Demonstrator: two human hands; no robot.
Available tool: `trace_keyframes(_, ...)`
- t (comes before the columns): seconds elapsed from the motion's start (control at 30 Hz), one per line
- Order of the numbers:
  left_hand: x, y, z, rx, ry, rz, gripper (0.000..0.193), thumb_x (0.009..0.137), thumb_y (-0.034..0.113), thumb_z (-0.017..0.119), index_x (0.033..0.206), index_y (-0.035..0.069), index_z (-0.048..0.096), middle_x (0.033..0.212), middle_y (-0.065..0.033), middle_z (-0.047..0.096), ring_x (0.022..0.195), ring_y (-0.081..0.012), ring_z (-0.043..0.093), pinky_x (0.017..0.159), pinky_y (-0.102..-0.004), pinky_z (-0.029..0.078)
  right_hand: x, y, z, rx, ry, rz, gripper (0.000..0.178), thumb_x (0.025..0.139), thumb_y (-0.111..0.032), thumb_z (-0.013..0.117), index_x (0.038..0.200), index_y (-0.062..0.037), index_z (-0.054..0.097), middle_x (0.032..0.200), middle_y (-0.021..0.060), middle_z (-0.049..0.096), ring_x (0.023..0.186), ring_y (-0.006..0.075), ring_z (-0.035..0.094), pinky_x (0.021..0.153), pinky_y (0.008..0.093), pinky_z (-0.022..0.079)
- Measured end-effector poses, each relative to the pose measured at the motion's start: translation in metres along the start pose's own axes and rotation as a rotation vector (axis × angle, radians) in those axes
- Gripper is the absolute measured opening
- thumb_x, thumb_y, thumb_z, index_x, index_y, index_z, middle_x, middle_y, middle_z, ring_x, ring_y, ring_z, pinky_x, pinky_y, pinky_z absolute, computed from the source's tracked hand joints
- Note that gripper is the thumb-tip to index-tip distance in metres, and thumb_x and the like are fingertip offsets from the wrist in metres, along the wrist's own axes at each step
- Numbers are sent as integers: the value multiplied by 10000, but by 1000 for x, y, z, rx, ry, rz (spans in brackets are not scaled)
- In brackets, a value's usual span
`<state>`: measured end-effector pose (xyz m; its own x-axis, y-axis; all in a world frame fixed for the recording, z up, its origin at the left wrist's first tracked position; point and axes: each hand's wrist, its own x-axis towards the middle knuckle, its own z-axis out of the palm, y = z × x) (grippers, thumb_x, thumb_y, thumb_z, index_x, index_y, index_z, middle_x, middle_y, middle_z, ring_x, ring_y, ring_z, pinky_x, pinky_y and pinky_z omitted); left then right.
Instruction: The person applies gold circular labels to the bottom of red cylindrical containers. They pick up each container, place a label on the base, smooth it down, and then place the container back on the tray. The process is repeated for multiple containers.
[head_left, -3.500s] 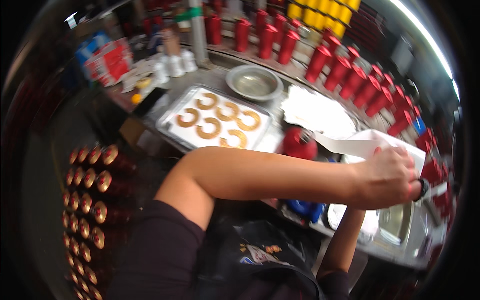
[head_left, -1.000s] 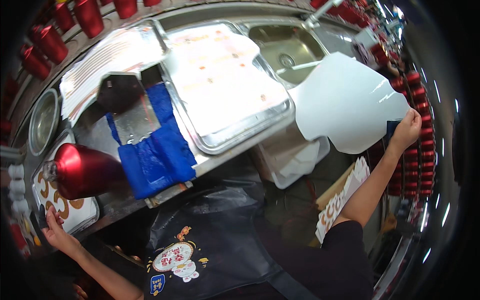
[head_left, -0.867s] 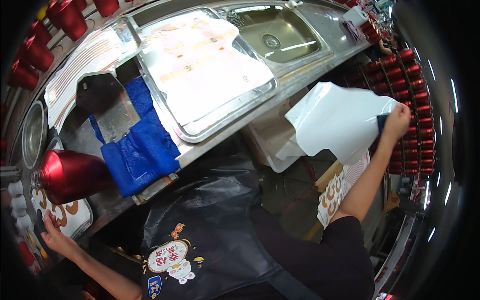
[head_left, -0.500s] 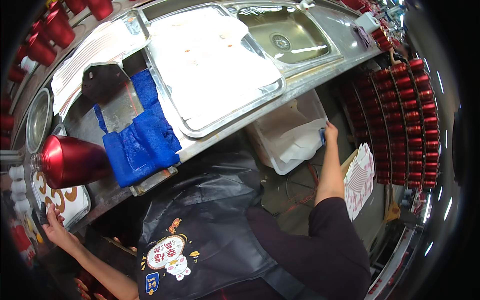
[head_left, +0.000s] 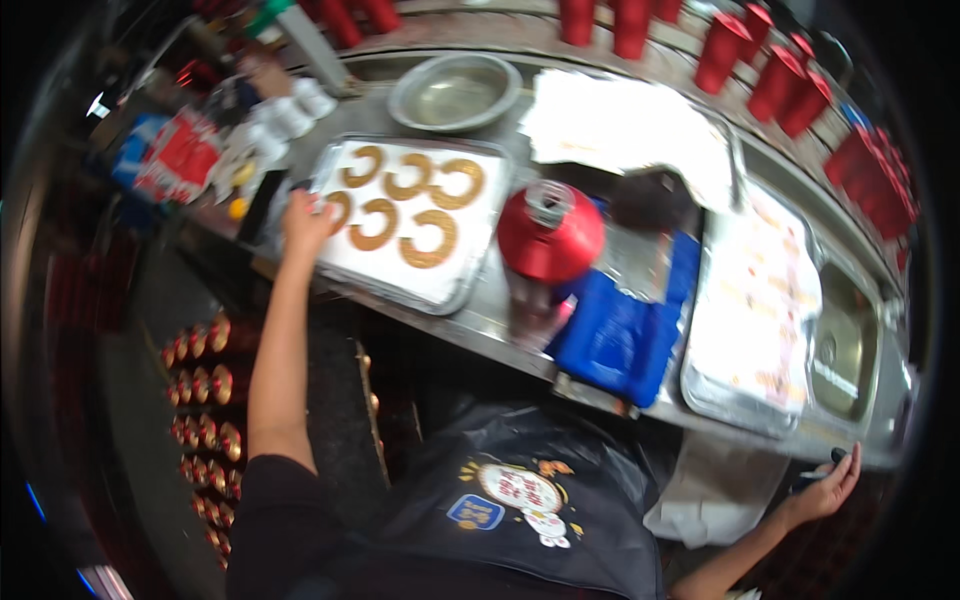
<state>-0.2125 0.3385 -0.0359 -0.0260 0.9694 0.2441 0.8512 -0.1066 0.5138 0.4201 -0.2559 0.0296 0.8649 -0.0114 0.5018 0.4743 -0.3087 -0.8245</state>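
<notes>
My left hand is at the left edge of a metal tray lined with white sheet. Several gold C-shaped pieces lie on that sheet. The hand's fingers are smeared by motion, so any grip there is unclear. Off to the lower right, beyond the counter's edge, my right hand has its fingers apart, with dark coverings on some fingertips. A shiny red bottle with a silvery neck is between the tray and a blue cloth draped over a metal stand. Neither hand touches the bottle.
A metal bowl sits behind the tray. White sheets and a second tray with sheets lie farther right, beside a sink. Below the counter is a white bin. Red bottles line the back.
The view has swung left, bringing the tray of gold pieces nearer the middle. My left hand is now at that tray's left edge; my right hand has come away from the bin's rim.
</notes>
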Motion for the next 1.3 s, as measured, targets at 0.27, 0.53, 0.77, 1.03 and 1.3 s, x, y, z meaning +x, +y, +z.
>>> trace_keyframes(0.27,27,40,10,338,-138,-73,637,803,452,771,1225,17,574,1263,-241,620,1210,-415,579,1033,-499,454,-80,-106,131,167,-595,-255,321,1039,-15,484,1343,40,573,1059,55,600,931,116,534,847,249,436)
trace_keyframes(0.53,47,52,8,407,-213,-243,690,780,460,802,1262,26,566,1327,-209,611,1273,-401,554,1068,-498,432,-104,-111,150,232,-724,-174,328,1005,19,501,1319,58,586,977,74,606,836,114,527,793,240,435)
trace_keyframes(0.77,43,53,10,383,-146,-298,733,770,397,816,1305,16,494,1283,-201,657,1251,-380,591,1051,-497,444,-111,-112,152,168,-780,-176,320,1007,0,524,1316,42,599,918,56,614,823,108,548,767,234,442)
trace_keyframes(1.03,52,48,2,425,-307,-330,865,698,374,862,1355,-4,447,1337,-198,633,1274,-362,587,1066,-493,429,-120,-111,146,187,-787,-176,301,1021,-27,536,1306,36,608,909,50,615,828,105,548,770,233,445)
trace_keyframes(1.3,38,64,-3,517,-308,-332,932,675,398,878,1376,-7,416,1346,-201,625,1286,-389,568,1086,-495,393,-124,-105,125,141,-785,-173,293,1012,-7,532,1289,43,611,869,47,614,812,107,547,763,228,438)
